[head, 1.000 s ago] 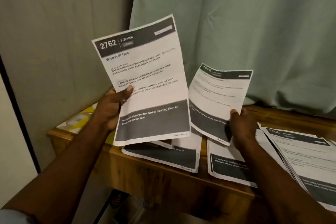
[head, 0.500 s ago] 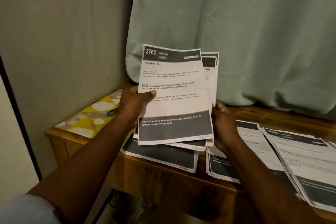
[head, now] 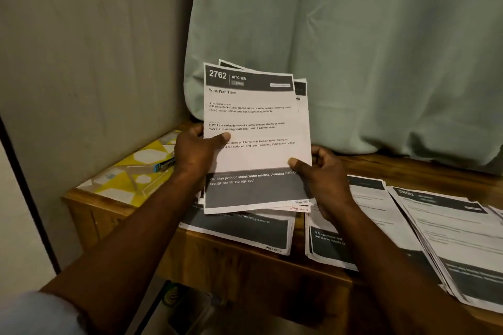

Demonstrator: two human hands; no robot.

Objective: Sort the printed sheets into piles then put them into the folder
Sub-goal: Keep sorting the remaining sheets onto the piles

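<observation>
Both hands hold a small stack of printed sheets (head: 258,117) upright above the table; the top one reads "2762 KITCHEN, Wipe Wall Tiles". My left hand (head: 196,152) grips the stack's left edge, thumb on the front. My right hand (head: 324,179) pinches its lower right corner. Under the stack a pile of sheets (head: 245,231) lies near the table's front edge. A second pile (head: 329,250) lies to its right, partly hidden by my right arm. A third, fanned pile (head: 457,239) is at the far right. A yellow and white patterned folder (head: 128,179) lies flat on the table's left end.
The wooden table (head: 245,266) stands in a corner against a grey wall. A pale green curtain (head: 353,49) hangs behind it. A small blue and black object (head: 164,164) rests on the folder. Below the table's front edge, dim things sit on the floor.
The sheet from my right hand has joined the one in my left, behind it. Both hands have come together and lowered the stack towards the table.
</observation>
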